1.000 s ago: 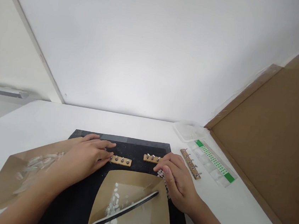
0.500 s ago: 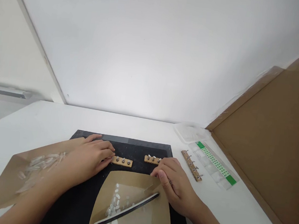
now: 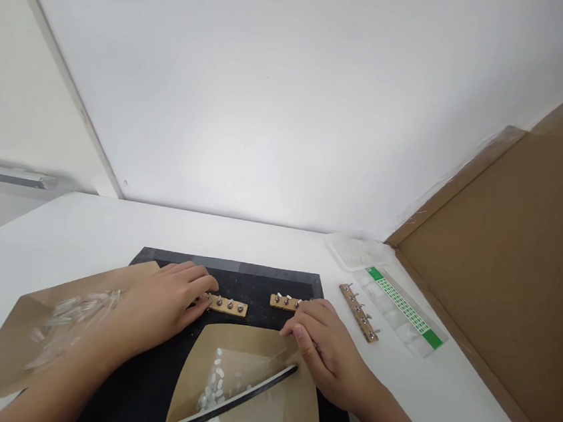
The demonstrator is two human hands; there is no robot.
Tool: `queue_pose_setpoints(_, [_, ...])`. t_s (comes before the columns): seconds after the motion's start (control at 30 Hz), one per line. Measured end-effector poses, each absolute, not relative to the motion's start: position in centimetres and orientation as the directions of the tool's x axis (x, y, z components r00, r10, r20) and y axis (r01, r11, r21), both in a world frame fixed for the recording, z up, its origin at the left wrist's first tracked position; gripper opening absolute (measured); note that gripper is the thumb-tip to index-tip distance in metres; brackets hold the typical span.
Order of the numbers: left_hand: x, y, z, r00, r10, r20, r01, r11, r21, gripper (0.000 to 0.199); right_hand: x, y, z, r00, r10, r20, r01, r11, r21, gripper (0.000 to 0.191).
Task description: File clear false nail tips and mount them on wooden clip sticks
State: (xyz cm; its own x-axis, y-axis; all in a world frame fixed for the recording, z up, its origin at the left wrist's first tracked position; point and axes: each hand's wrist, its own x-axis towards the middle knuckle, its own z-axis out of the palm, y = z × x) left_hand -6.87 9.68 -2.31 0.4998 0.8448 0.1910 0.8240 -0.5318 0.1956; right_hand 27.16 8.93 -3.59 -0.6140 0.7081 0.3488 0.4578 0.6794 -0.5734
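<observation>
A narrow wooden strip with metal pegs [image 3: 228, 307] lies across the black mat, my left hand [image 3: 164, 303] closed round its left end with thumb and index finger. The fingers hide that end. A second pegged strip [image 3: 282, 301], with small white nail tips standing on its pegs, lies to the right. My right hand [image 3: 324, 353] is curled beside it and covers its right end; what the fingers hold, if anything, is hidden. Between the hands a cardboard tray [image 3: 253, 337] holds small white oval nail tips [image 3: 216, 382] and a black-and-white nail file [image 3: 236, 402].
At left, another cardboard tray [image 3: 1, 342] holds long clear nail tips [image 3: 82, 311], partly behind my forearm. A third pegged strip [image 3: 358, 313] and a clear plastic case with a green label [image 3: 402, 307] lie at right. A cardboard panel [image 3: 507, 262] borders the table there.
The left fingers have drawn closer together at the strip's left end. The right hand stays nearly still, curled by the second strip. The whole view has shifted slightly.
</observation>
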Motion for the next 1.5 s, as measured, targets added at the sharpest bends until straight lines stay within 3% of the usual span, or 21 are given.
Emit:
queue_pose_setpoints(0.23, [-6.8, 9.8, -2.9, 0.569, 0.796, 0.208, 0.759, -0.605, 0.241, 0.028, 27.1, 9.0, -3.7, -0.61, 0.71, 0.352, 0.452, 0.677, -0.581, 0.03])
queue_pose_setpoints(1.1, [-5.4, 9.6, -4.0, 0.522, 0.809, 0.27, 0.781, -0.58, 0.231, 0.02, 27.1, 8.9, -3.7, -0.616, 0.709, 0.345, 0.468, 0.681, -0.564, 0.031])
queue_pose_setpoints(1.3, [-5.5, 9.5, -4.1, 0.574, 0.772, 0.274, 0.746, -0.631, 0.214, 0.032, 27.2, 8.9, -3.8, -0.621, 0.709, 0.335, 0.468, 0.678, -0.567, 0.03])
queue_pose_setpoints(1.5, [-5.3, 9.6, -4.1, 0.569, 0.759, 0.316, 0.735, -0.642, 0.219, 0.026, 27.1, 8.9, -3.7, -0.617, 0.71, 0.34, 0.481, 0.682, -0.551, 0.03])
